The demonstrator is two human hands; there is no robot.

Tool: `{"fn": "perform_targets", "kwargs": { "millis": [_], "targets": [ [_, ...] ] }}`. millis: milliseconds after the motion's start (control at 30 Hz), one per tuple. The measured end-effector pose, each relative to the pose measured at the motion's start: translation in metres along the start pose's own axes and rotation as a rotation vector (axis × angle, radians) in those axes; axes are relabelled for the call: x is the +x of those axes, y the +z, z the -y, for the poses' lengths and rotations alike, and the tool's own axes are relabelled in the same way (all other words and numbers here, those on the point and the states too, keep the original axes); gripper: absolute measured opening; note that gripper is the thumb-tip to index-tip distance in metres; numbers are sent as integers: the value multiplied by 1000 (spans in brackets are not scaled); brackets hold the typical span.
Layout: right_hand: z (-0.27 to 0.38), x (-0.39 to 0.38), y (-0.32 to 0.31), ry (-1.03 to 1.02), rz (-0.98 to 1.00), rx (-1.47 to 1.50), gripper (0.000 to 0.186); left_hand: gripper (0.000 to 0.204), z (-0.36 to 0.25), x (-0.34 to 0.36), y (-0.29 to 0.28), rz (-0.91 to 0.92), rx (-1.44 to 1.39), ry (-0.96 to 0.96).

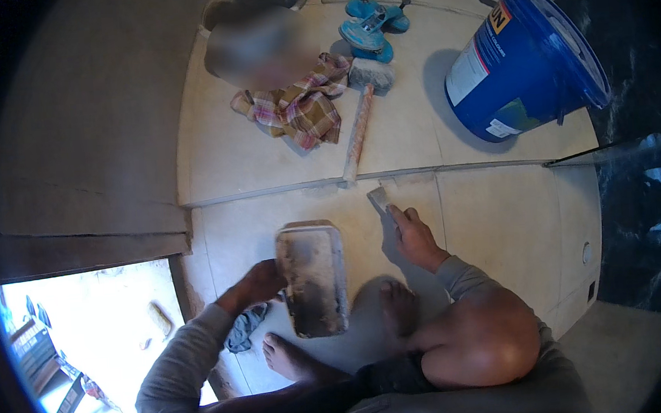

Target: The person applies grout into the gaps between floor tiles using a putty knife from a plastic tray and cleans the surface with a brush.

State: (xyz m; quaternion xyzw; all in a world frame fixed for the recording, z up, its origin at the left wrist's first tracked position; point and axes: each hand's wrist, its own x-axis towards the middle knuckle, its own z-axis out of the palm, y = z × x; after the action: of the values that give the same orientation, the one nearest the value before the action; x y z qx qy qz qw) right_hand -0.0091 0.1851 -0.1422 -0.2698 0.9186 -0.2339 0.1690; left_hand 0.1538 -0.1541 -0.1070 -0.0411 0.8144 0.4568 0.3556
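Note:
My left hand (263, 282) grips a shallow rectangular mortar tray (311, 279) by its left side, its inside coated with pale and dark residue. My right hand (415, 231) holds a flat scraper (378, 198), whose blade is at or just below the edge of a low tiled step (254, 188); whether it touches is unclear. A dusty roller-like rod (358, 133) lies on the step, beside a grey dusty block (371, 74) and a crumpled plaid cloth (302, 113). A dark rag (243, 329) lies on the lower tiles by my left forearm, near my bare feet.
A large blue lidded bucket (533, 50) stands on the step at right. Blue suction cups (369, 30) sit at the back, beside a blurred round container (252, 45). A bright opening (111, 326) is at lower left; a dark marble wall (636, 248) and glass edge are at right.

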Motion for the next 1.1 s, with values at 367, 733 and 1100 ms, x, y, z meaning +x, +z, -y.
{"fn": "perform_targets", "kwargs": {
  "millis": [367, 733, 1100],
  "targets": [
    [53, 34, 13, -199, 93, -111, 42, 33, -13, -152, -34, -215, -752, -303],
    [104, 94, 5, -295, 176, -477, 18, 32, 5, -151, -26, -141, -876, -218],
    [-1, 45, -51, 27, 152, -215, 29, 35, 8, -143, -29, -131, -851, -198]
  ]
}}
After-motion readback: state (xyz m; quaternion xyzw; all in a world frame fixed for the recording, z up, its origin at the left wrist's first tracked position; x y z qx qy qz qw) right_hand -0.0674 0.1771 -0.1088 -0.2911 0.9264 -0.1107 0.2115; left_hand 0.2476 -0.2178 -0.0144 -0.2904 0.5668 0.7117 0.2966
